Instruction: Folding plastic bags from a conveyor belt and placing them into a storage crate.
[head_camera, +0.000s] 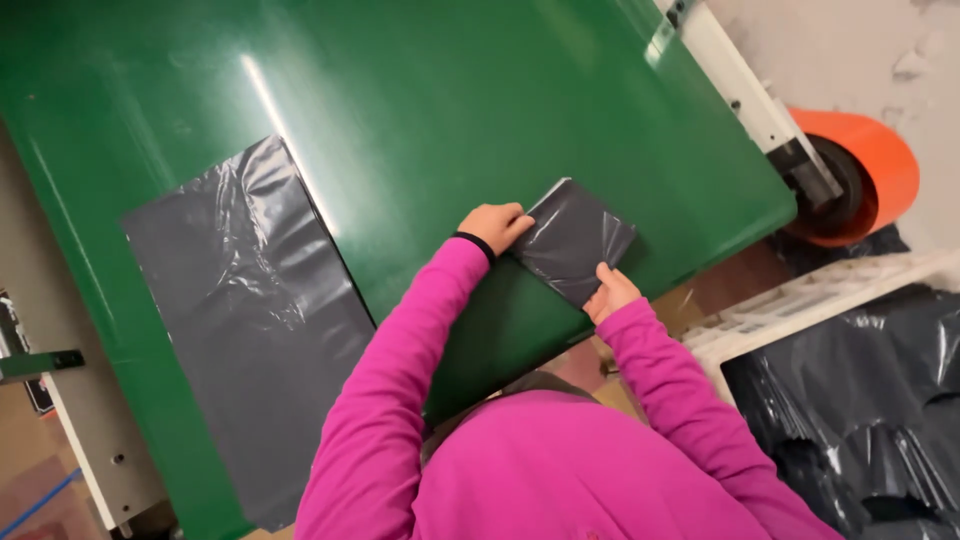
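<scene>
Green glossy table (480, 110) fills most of what I'm looking down at, with a bright streak of light glaring off it. Near its front edge sits a small folded dark grey plastic bag (575, 240), and that's what I've got both hands on. My left hand (494, 226) presses its fingers flat on the bag's left corner, not really gripping, just pinning it down. My right hand (610, 292) pinches the bag's near edge, thumb on top. To the left of the folded bag, well apart from it, a big flat sheet of the same dark plastic (250, 330) lies spread out on the table. To the right of the bag, past the table's edge, there's an orange roll (880, 165) and a white crate (800, 300) stuffed with more dark plastic.
</scene>
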